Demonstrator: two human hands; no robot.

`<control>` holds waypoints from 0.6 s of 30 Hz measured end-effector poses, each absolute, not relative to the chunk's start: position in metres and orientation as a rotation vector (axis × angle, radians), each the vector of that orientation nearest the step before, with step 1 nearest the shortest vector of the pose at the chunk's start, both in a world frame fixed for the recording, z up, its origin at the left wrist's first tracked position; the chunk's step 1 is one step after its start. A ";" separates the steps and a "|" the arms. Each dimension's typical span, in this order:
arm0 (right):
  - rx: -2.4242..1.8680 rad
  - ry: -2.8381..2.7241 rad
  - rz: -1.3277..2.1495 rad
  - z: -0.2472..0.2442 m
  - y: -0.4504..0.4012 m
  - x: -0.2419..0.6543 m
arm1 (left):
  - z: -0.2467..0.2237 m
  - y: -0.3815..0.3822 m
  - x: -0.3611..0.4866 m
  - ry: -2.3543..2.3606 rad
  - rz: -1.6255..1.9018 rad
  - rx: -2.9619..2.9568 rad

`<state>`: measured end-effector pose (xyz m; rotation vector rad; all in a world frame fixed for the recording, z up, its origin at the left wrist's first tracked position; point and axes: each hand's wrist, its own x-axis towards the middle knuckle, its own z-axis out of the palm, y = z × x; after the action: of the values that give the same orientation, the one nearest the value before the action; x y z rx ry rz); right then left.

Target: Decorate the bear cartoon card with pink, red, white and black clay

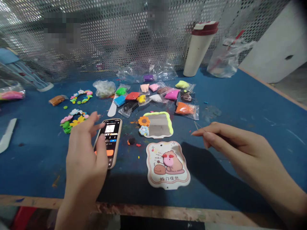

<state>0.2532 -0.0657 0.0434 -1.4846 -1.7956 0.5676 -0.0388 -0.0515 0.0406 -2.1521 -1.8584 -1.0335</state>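
My left hand (87,156) is over the left side of a phone (116,143), fingers apart and holding nothing. The phone lies face up with its screen lit. My right hand (230,143) pinches a thin, pale stick (197,125) between thumb and fingers, above the table on the right. Between my hands lies a scalloped plaque (153,180) with a cartoon capybara, on which pink and red clay pieces sit. Just behind it is a small mirror (159,124) edged with yellow-green clay, with an orange flower and a blue flower on its left side.
Several small bags of coloured clay, one orange (184,108), lie behind the mirror. Two flower-decorated rings, one with a yellow flower (78,121), are on the left. A tall cup (198,51) and a plastic bag (223,62) stand back right, before a perforated metal screen (134,38).
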 end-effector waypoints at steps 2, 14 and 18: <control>-1.514 -1.792 0.574 0.044 -0.065 0.253 | 0.039 -0.059 -0.030 -1.790 -0.991 -2.178; -1.584 -1.786 0.519 0.037 -0.065 0.254 | 0.000 -0.097 0.006 -1.342 -0.919 -2.986; -1.569 -1.808 0.504 0.037 -0.065 0.254 | -0.008 -0.099 0.009 -1.215 -0.836 -2.974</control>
<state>0.2540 -0.0652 0.0369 -1.5691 -1.8083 0.5039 0.0088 -0.0989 -0.0081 -2.9741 -1.2147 -0.8361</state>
